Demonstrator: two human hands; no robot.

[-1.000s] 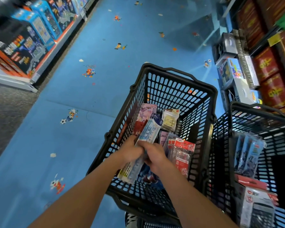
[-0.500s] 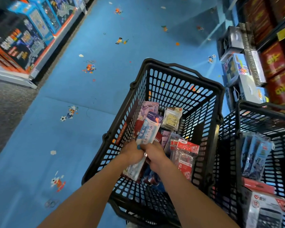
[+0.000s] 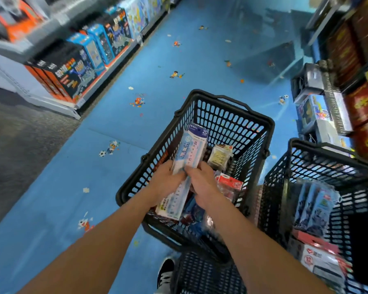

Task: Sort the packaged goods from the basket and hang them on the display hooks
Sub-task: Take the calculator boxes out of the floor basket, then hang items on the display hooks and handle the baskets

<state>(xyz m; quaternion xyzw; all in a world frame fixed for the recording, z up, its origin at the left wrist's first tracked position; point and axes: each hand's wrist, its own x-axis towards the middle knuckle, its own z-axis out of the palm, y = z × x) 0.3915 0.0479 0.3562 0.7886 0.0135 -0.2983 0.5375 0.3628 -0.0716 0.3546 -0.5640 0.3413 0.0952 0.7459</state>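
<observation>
A black plastic basket stands on the blue floor and holds several packaged goods. Above it both my hands hold a small stack of long pale-blue ruler packs marked 20 cm. My left hand grips the stack from the left and my right hand grips it from the right, near its middle. The packs' top ends point away from me, over the basket's left half. In the basket lie a yellowish sachet and red-labelled packs. No display hooks are in view.
A second black basket with blue packs and white-and-red boxes stands at the right. A third one lies at my feet. Toy boxes line a low shelf at left. Red boxes fill shelves at right.
Both hands have lifted the ruler packs up out of the basket, so the top ends now rise above its rim. The camera has tilted up a little.
</observation>
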